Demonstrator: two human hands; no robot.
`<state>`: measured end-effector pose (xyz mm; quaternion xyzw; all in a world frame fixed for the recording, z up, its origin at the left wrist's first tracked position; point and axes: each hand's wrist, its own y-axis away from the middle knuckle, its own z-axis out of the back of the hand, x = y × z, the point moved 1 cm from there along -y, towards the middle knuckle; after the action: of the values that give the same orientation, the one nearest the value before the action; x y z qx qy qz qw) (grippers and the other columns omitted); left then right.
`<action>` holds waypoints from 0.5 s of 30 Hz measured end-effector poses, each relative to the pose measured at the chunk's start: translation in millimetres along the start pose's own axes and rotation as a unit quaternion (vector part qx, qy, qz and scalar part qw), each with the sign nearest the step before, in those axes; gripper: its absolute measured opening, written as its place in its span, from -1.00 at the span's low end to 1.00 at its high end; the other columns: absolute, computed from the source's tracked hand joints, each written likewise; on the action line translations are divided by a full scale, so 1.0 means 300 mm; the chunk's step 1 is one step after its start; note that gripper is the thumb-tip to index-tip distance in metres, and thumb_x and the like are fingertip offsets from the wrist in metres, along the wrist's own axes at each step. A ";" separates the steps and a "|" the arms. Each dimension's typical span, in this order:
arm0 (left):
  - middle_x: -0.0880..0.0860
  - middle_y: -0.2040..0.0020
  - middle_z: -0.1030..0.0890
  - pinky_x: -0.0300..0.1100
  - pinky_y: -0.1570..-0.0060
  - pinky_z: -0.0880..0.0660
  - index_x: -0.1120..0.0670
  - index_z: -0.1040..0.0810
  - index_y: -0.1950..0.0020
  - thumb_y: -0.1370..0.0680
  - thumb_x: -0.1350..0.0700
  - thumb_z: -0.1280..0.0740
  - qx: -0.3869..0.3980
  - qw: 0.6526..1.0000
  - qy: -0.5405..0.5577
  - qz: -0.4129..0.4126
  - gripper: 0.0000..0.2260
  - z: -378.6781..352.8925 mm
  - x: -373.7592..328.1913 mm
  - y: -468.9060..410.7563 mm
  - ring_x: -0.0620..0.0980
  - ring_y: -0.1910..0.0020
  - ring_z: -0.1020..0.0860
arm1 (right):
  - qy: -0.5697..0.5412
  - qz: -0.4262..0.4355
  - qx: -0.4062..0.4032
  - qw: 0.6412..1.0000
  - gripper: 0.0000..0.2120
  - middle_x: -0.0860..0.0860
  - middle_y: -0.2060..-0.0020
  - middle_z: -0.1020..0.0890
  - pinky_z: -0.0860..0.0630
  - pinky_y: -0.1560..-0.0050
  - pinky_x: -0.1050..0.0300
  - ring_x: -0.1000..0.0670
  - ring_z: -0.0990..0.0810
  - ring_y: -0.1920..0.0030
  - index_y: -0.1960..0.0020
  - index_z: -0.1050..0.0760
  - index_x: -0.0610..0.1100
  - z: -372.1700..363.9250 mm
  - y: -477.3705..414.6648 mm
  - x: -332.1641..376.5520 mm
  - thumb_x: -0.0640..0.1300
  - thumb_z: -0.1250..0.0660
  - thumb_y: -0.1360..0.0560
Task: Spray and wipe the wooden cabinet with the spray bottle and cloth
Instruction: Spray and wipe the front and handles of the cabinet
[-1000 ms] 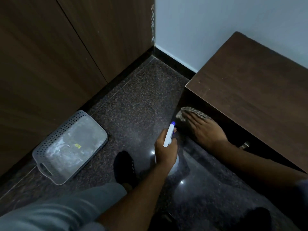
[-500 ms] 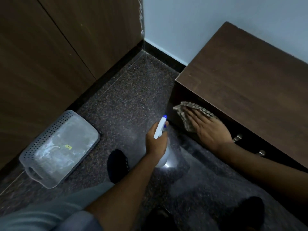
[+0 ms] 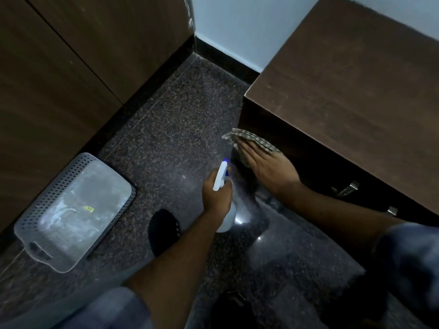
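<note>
A low dark wooden cabinet [image 3: 356, 86] fills the upper right. My right hand [image 3: 270, 169] lies flat on a checked cloth [image 3: 251, 141], pressing it against the cabinet's dark front face near its left corner. My left hand [image 3: 216, 193] grips a white spray bottle [image 3: 221, 176] with a blue nozzle, held upright just left of the cloth, nozzle toward the cabinet. The bottle's lower body shows pale below my fist.
A grey perforated plastic basket [image 3: 71, 210] lies on the speckled dark floor at the left. Tall wooden panels [image 3: 59, 67] stand along the left. A pale wall [image 3: 237, 27] closes the corner. Metal handles [image 3: 349, 188] stick out of the cabinet front. My dark foot [image 3: 164, 229] rests on the floor.
My right hand and the cloth slid up the cabinet front toward its left corner. The bottle in my left hand stayed beside it.
</note>
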<state>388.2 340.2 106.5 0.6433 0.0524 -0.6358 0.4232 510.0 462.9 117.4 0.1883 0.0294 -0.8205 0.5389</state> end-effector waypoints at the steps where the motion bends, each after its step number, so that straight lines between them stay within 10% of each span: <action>1: 0.18 0.11 -0.61 0.01 0.08 -0.52 0.01 -0.62 -0.08 -0.53 0.43 -0.30 -0.003 1.000 -0.002 -0.002 -0.66 -0.001 0.015 -0.002 0.08 0.13 -0.55 | -0.001 0.001 0.025 1.000 -0.45 -0.21 -0.62 0.15 0.03 -0.61 -0.04 -0.14 0.09 -0.64 -0.60 0.27 -0.36 0.000 -0.041 0.022 -0.21 0.19 -0.68; 7: 0.02 0.08 -0.62 -0.09 0.11 -0.55 -0.05 -0.63 -0.08 -0.54 0.44 -0.31 0.010 1.000 0.008 0.003 -0.61 0.017 0.045 -0.033 -0.01 0.15 -0.57 | 0.048 -0.018 0.100 0.994 -0.36 -0.16 -0.62 0.16 0.39 -0.54 -0.01 -0.10 0.10 -0.64 -0.63 0.19 -0.30 -0.076 0.077 0.044 -0.14 -0.04 -0.68; 12: 0.17 0.20 -0.51 -0.13 0.24 -0.40 0.21 -0.62 -0.07 -0.56 0.41 -0.29 0.022 0.999 -0.027 0.027 -0.81 -0.005 0.066 -0.060 0.03 0.29 -0.45 | 0.017 -0.040 0.041 0.998 -0.45 -0.19 -0.62 0.14 0.15 -0.62 0.00 -0.12 0.04 -0.63 -0.61 0.21 -0.35 -0.062 0.132 0.001 -0.26 0.22 -0.65; 15: 0.11 0.26 -0.52 -0.17 0.27 -0.39 -0.02 -0.60 0.09 -0.57 0.40 -0.26 0.023 0.998 -0.025 0.053 -0.68 -0.022 0.064 -0.075 -0.01 0.36 -0.43 | 0.036 -0.013 0.094 0.995 -0.42 -0.18 -0.60 0.27 0.19 -0.58 0.01 -0.11 0.15 -0.63 -0.59 0.35 -0.32 -0.082 0.140 0.040 -0.25 0.13 -0.69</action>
<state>383.2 349.5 78.2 0.6386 -0.0067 -0.6296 0.4425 550.2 441.1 97.0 0.2676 -0.0259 -0.8190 0.5069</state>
